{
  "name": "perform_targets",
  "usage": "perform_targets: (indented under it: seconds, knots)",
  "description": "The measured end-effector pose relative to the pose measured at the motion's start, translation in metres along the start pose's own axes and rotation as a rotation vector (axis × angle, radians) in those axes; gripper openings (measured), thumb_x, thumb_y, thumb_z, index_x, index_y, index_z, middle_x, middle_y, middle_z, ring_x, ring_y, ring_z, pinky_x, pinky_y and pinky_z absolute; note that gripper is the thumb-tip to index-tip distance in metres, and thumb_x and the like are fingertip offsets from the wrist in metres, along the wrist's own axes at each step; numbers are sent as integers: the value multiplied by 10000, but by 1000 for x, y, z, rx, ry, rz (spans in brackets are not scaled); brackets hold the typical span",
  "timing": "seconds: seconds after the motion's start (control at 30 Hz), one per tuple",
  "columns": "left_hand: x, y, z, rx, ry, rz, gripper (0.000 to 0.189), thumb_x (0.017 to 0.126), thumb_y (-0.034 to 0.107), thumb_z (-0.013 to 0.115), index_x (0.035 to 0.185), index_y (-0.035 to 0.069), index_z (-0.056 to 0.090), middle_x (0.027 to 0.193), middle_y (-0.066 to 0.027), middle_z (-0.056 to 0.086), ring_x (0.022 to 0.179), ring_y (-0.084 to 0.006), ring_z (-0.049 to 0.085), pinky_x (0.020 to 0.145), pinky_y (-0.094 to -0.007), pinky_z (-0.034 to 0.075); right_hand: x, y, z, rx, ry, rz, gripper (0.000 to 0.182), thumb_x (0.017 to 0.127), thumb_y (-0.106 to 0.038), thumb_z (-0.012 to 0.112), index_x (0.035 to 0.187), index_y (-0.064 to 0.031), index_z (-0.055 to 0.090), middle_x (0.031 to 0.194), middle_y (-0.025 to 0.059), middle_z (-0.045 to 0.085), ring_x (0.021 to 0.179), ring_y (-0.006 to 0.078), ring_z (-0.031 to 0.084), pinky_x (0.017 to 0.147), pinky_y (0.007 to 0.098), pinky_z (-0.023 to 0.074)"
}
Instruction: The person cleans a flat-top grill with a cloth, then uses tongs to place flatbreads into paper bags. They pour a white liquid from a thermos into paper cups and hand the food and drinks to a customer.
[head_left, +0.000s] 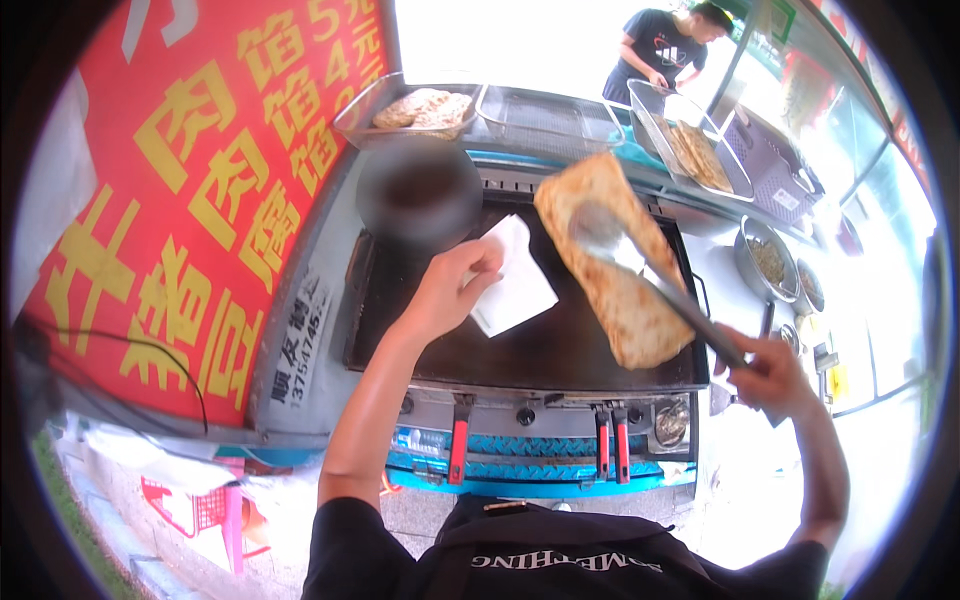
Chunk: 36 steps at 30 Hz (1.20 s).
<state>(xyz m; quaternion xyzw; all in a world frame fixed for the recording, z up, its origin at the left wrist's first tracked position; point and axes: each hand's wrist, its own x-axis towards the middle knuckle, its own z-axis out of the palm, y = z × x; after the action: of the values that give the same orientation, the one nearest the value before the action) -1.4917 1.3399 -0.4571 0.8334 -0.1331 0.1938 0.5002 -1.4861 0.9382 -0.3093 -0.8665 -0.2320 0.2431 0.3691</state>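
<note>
My left hand (459, 289) pinches a white paper bag (514, 289) over the left half of a dark flat griddle (450, 360). In my right hand (769, 375) is a pair of metal tongs (690, 311), pointing up and to the left. The tongs' broad end lies over a long browned flatbread (652, 330), which is over the right part of the griddle. Whether the tongs grip the bread or only overlap it cannot be told. A blurred dark round pot or lid (420, 191) is at the griddle's back left corner.
Wire baskets stand behind the griddle, one with flatbreads (424, 111), one with folded flatbreads (694, 157). Metal bowls of filling (766, 262) stand at the right. Red-handled levers (459, 442) stick out in front. A red sign (187, 225) borders the left; a person (667, 52) stands beyond.
</note>
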Motion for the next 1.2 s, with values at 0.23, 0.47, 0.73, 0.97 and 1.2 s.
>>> perform_targets:
  seconds: [0.23, 0.47, 0.73, 0.97, 1.2]
  knots:
    - [4, 75, 105, -33, -148, 146, 138, 796, -67, 617, 873, 4, 527, 832, -106, 572, 773, -256, 588, 743, -305, 480, -135, 72, -12, -366, -12, -161, 553, 794, -52, 674, 1319, 0, 510, 701, 94, 583, 594, 173, 581, 562, 294, 441]
    - [-34, 152, 276, -103, -239, 312, 136, 839, -37, 578, 879, 66, 497, 1385, -113, 468, 1315, -360, 387, 1025, -389, 376, -256, 158, -44, -247, -97, -57, 548, 840, -73, 669, 1354, -40, 483, 803, 102, 651, 610, 164, 613, 606, 293, 508]
    - [-120, 236, 464, -10, -455, 499, 131, 842, -21, 587, 854, 76, 500, 1465, -107, 391, 1426, -361, 180, 1147, -557, 115, -363, 287, 15, 328, 145, 268, 594, 871, -59, 637, 1421, -111, 416, 788, -13, 624, 563, 40, 525, 506, 213, 453]
    - [-229, 263, 603, 129, -158, 222, 521, 779, 147, 714, 1246, 159, 482, 1326, -92, 408, 1204, -272, 432, 1019, -557, 280, -449, 366, 43, 646, 725, 260, 593, 864, 54, 537, 1428, -48, 384, 920, 21, 585, 516, 18, 457, 445, 175, 390]
    - [-261, 157, 667, 516, -308, 152, 531, 775, 91, 632, 1277, 193, 491, 1064, -44, 502, 977, -231, 518, 867, -526, 337, -558, 379, 40, 901, 413, 411, 544, 867, 3, 578, 1385, 23, 410, 888, 69, 612, 488, 46, 498, 403, 178, 407]
